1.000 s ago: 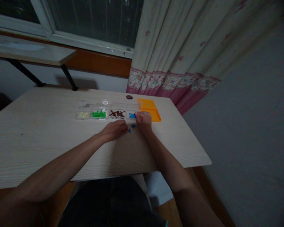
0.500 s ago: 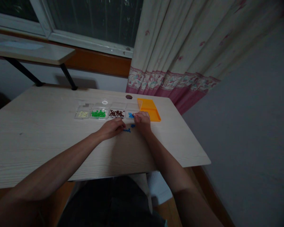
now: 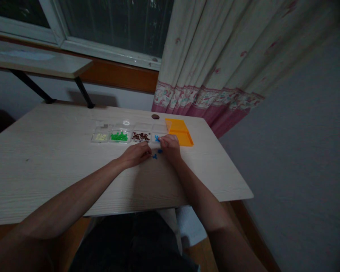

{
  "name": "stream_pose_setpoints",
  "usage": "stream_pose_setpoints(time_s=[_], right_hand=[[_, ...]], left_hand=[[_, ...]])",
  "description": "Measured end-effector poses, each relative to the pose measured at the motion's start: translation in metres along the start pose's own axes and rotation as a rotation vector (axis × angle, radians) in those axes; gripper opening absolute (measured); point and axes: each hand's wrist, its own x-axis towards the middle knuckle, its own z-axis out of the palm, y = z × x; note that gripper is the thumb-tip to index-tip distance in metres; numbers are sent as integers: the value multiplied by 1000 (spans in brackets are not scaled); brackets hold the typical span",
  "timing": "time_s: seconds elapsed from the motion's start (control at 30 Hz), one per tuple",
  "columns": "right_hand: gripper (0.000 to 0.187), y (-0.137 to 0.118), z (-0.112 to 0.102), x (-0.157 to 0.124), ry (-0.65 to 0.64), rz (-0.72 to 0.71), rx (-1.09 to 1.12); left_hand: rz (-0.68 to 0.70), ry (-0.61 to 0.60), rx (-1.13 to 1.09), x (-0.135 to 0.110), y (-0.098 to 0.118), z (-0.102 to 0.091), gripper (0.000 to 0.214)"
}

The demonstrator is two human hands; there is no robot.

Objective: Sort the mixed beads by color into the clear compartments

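My right hand (image 3: 170,146) is at the clear box with small blue pieces (image 3: 156,138), fingers pinched together at its right side. Whatever sits between those fingertips is too small to make out. On the bare tabletop, my left hand (image 3: 137,153) rests with curled fingers beside a few loose blue pieces (image 3: 155,156); its fingertips are partly hidden. Another blue clump (image 3: 160,151) lies between the two hands. Left of the blue box, in a row, stand lidded clear boxes with dark brown pieces (image 3: 141,136), green pieces (image 3: 119,136) and pale yellow pieces (image 3: 101,137).
An open orange case (image 3: 184,139) lies just right of my right hand. The wooden table (image 3: 59,162) has a cable hole near its back edge. A raised shelf (image 3: 53,66) stands at the back left; a curtain (image 3: 201,94) hangs behind.
My left hand has shifted slightly, and fewer blue pieces show beside its fingertips. My right hand stays at the blue box. The view has moved a little.
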Motion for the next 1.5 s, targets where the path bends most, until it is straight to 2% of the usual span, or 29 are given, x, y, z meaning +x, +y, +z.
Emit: stream_pose_setpoints(time_s=[0.2,0.3,0.4,0.63,1.03,1.13,1.27,1.33,1.5], right_hand=[[26,-13,-6,-2,-51,-150,85],[27,-20,-7,-3,-123,-215,108],[28,-23,-6,-4,-180,-238,78],[32,-23,-4,-5,-198,-239,76],[22,-29,-8,-4,-139,-264,116],[21,-24,-10,-3,-114,-192,66],[17,-5,-7,1,50,27,-22],[16,5,-4,3,87,117,-57],[20,13,0,5,0,222,-114]], left_hand=[[-90,256,-225,6,-12,3,27],[-136,327,-315,8,-18,3,30],[-162,335,-371,9,-19,4,32],[-160,328,-374,9,-15,2,34],[-160,295,-361,10,-18,4,34],[-163,306,-363,10,-18,4,35],[-164,293,-359,9,-19,4,34],[-154,271,-337,8,-19,4,31],[-89,132,-271,5,-16,0,24]])
